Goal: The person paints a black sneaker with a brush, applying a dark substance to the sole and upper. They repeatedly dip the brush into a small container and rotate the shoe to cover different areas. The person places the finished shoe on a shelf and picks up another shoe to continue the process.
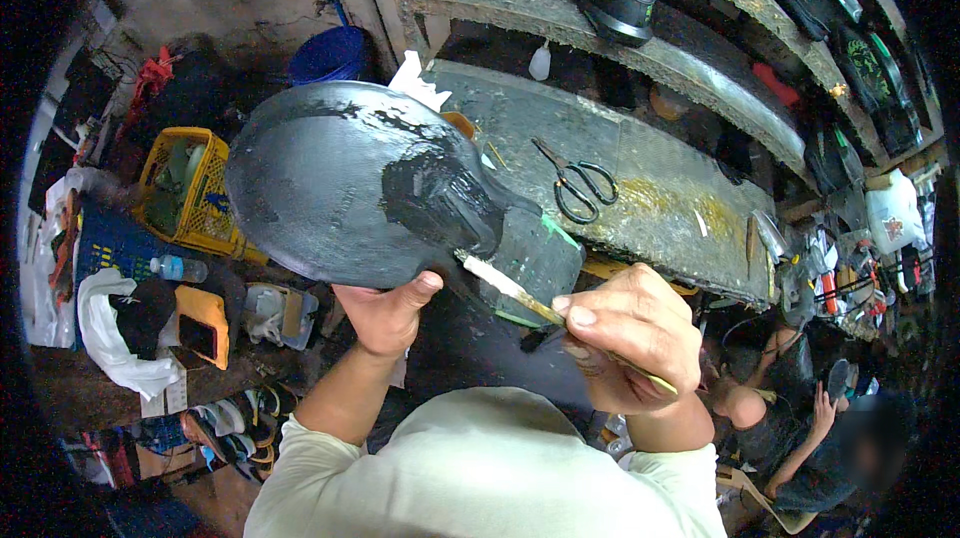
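Note:
A large black shoe (310, 178) is held up close to me, its underside facing up. A wet, glossy black patch (440, 203) covers its narrow middle, and green edging shows at its smaller end. My left hand (385, 313) grips the near edge, with the thumb along the side and the other fingers hidden underneath. In my right hand (635, 338), a thin brush (505, 286) with a pale band and a slim handle is pinched between thumb and fingers. Its dark tip is at the near edge of the glossy patch; whether it touches is unclear.
Black-handled scissors (575, 181) lie on the stained grey workbench (660, 168) beyond the shoe. Shelves (500, 3) with shoes rise behind. Leftward are a yellow crate (205, 188), a blue bucket (328, 55), a water bottle (178, 268) and white cloth (115, 338). Other people (800, 428) sit at lower right.

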A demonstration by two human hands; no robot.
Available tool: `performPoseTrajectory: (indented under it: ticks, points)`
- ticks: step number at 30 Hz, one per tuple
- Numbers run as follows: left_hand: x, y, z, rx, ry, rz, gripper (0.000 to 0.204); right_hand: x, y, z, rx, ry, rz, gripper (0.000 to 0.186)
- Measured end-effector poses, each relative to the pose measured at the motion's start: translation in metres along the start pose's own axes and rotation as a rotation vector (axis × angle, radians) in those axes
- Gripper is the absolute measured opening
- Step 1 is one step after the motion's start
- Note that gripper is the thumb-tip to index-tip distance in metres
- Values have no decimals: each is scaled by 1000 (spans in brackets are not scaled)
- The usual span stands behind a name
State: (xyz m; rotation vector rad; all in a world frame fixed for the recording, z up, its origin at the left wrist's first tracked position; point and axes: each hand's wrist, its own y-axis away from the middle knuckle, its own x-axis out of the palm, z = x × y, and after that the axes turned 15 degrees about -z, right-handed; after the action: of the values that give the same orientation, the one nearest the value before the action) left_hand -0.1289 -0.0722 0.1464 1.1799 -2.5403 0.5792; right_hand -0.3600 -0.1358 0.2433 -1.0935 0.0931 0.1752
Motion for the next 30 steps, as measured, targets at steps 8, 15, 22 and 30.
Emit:
performPoseTrajectory:
  ticks: [8, 15, 22, 30]
  points:
    - [11, -7, -19, -96, -52, 58, 64, -5, -1, 5, 167, -67, -122, 31]
    - [26, -15, -36, -288, -165, 342, 53, -19, -12, -17, 248, -86, -70, 24]
    - [33, -8, -36, -707, -3, 406, 49, -32, -26, -25, 314, -19, 52, 23]
    - [35, -3, -33, -777, 34, 419, 46, -34, -26, -30, 232, 12, 108, 25]
